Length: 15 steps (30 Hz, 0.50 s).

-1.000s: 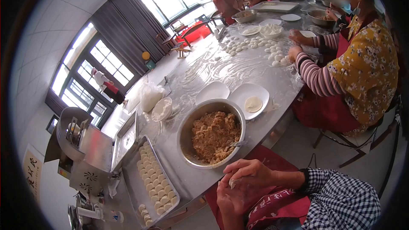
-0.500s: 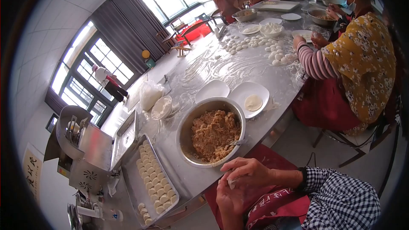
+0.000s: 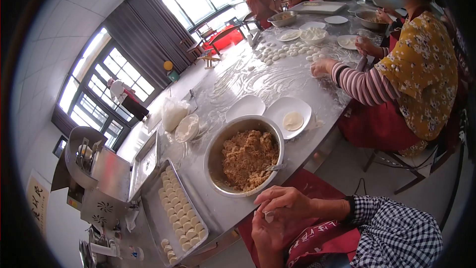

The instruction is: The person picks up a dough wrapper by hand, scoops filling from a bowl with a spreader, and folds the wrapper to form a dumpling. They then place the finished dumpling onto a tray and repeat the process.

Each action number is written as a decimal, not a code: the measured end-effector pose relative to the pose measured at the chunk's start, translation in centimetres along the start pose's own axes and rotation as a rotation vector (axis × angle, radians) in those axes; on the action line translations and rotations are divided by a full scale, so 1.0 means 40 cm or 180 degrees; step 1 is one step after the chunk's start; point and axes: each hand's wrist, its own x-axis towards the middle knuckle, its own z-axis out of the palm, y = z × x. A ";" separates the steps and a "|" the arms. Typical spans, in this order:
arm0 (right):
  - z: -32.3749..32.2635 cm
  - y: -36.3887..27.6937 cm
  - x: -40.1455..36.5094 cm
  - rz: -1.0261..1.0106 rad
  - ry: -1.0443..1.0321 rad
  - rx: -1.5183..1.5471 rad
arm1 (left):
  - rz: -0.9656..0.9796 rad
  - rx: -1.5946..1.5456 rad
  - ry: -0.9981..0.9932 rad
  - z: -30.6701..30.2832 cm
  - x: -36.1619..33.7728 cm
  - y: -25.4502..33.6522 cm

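Observation:
My right hand (image 3: 287,202), in a black-and-white checked sleeve, curls over the small white piece of dough (image 3: 269,214) held at the fingertips. Coming up from the bottom, my left hand (image 3: 267,233) has its fingers closed around the same dough, most of which is hidden. Just beyond both hands is a steel bowl (image 3: 210,161) of brown minced filling (image 3: 248,159), with a spoon handle (image 3: 275,167) at its near rim. A white plate (image 3: 303,111) behind the bowl carries a flat round dough wrapper (image 3: 293,121).
A metal tray (image 3: 153,213) with rows of pale dumplings (image 3: 181,208) lies left of the bowl. Beyond it are another plate (image 3: 243,108), a floury bowl (image 3: 187,128) and a plastic bag (image 3: 174,111). A co-worker (image 3: 416,69) sits at right near several dough pieces (image 3: 282,52).
My fingers shift slightly around the dough, staying together. The co-worker at right has reached one hand forward over the floured table, toward the left.

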 end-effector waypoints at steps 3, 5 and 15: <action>0.000 -0.018 0.005 0.0178 0.0028 -0.0030 | -0.0134 -0.0177 -0.0082 0.010 0.002 0.003; 0.003 -0.016 0.007 0.0082 0.0044 -0.0018 | -0.0067 0.0100 0.0081 0.037 -0.003 0.003; 0.015 -0.011 0.015 -0.0060 0.0164 -0.0257 | -0.0152 -0.0333 0.0009 0.045 -0.002 0.006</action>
